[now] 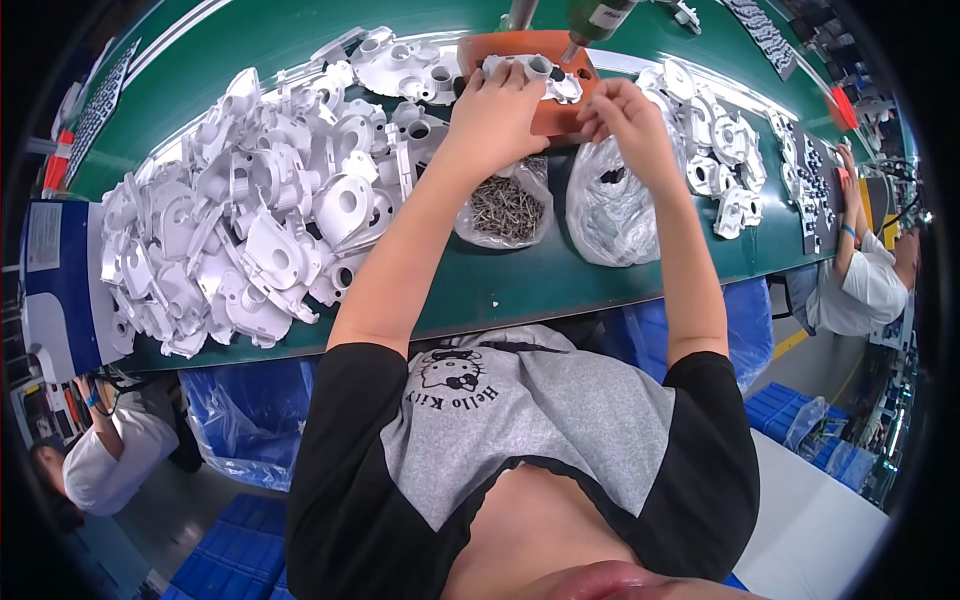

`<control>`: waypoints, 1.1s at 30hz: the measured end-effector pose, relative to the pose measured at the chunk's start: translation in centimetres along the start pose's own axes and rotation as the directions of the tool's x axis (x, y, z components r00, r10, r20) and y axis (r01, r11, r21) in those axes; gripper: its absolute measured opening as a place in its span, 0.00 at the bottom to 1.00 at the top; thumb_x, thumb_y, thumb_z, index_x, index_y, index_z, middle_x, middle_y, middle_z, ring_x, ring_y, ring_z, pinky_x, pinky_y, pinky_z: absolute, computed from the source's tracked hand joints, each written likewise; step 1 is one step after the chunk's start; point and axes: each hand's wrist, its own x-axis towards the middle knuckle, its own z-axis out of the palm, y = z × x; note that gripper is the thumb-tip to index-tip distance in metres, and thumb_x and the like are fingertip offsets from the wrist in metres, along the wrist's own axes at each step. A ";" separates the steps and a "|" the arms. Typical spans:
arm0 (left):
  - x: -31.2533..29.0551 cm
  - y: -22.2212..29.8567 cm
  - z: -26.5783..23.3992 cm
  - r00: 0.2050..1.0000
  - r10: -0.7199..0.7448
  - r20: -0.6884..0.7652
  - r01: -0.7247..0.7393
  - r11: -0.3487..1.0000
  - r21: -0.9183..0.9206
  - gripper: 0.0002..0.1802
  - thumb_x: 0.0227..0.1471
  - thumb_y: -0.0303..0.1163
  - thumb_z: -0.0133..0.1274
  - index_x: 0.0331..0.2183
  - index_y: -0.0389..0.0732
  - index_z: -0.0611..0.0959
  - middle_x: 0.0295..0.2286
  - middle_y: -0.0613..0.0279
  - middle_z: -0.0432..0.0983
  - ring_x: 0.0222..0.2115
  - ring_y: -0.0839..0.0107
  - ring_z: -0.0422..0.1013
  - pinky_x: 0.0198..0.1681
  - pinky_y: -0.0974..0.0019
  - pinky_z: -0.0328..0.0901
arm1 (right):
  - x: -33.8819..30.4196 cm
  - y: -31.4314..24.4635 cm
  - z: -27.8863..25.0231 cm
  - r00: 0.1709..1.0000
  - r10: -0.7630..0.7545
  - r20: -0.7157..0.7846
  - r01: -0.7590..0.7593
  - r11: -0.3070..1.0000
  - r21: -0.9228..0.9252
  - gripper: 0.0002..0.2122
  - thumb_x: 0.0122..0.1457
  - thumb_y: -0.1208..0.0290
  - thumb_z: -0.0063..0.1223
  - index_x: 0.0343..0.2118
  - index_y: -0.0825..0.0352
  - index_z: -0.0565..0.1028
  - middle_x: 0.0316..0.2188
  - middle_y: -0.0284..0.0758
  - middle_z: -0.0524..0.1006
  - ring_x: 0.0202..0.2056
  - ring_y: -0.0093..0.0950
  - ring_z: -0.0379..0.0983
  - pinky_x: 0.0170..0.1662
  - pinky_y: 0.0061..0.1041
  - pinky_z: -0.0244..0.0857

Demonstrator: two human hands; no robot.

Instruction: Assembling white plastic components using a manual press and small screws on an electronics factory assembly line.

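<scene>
My left hand (492,122) rests over a white plastic housing part (541,69) with a round tube, its fingers holding the part down in an orange fixture block (500,42). Just right of the block hovers my right hand (632,120), thumb and fingers pinched together; whatever lies between them is too small to make out. Above the housing part hangs a green power screwdriver (592,18), its tip pointing down near the part. Below my hands, a clear bag of metal screws (508,208) lies beside another clear plastic bag (612,225), whose contents are unclear.
A big heap of white plastic parts (250,215) covers the left of the green table (440,300). More white parts (725,145) lie to the right. Blue bins (250,415) stand under the table edge. Other people work at far left (115,465) and far right (860,285).
</scene>
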 end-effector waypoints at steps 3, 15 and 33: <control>0.0 0.0 0.1 1.000 0.002 -0.015 -0.002 1.000 0.005 0.30 0.35 0.41 0.62 0.42 0.40 0.74 0.48 0.55 0.66 0.51 0.59 0.61 0.55 0.56 0.58 | 1.9 0.9 -1.4 0.998 -0.030 -0.047 0.024 0.992 -0.123 0.08 0.59 0.72 0.49 0.35 0.71 0.73 0.25 0.30 0.74 0.27 0.16 0.68 0.31 0.15 0.62; -0.1 -0.2 0.5 0.999 0.010 -0.045 -0.010 1.000 -0.008 0.29 0.35 0.40 0.62 0.41 0.40 0.73 0.46 0.56 0.66 0.51 0.59 0.61 0.54 0.55 0.58 | 6.9 2.4 -1.3 0.984 -0.180 0.016 0.162 0.844 -0.512 0.11 0.53 0.69 0.55 0.34 0.73 0.75 0.27 0.34 0.77 0.29 0.21 0.71 0.37 0.20 0.65; -0.1 -0.1 0.4 1.000 -0.002 -0.009 0.002 1.000 -0.009 0.34 0.34 0.41 0.64 0.44 0.39 0.72 0.49 0.47 0.66 0.54 0.56 0.59 0.57 0.48 0.54 | 7.0 2.3 -1.0 0.978 -0.202 0.049 0.195 0.810 -0.553 0.10 0.51 0.72 0.55 0.32 0.74 0.75 0.31 0.40 0.76 0.31 0.31 0.74 0.36 0.25 0.67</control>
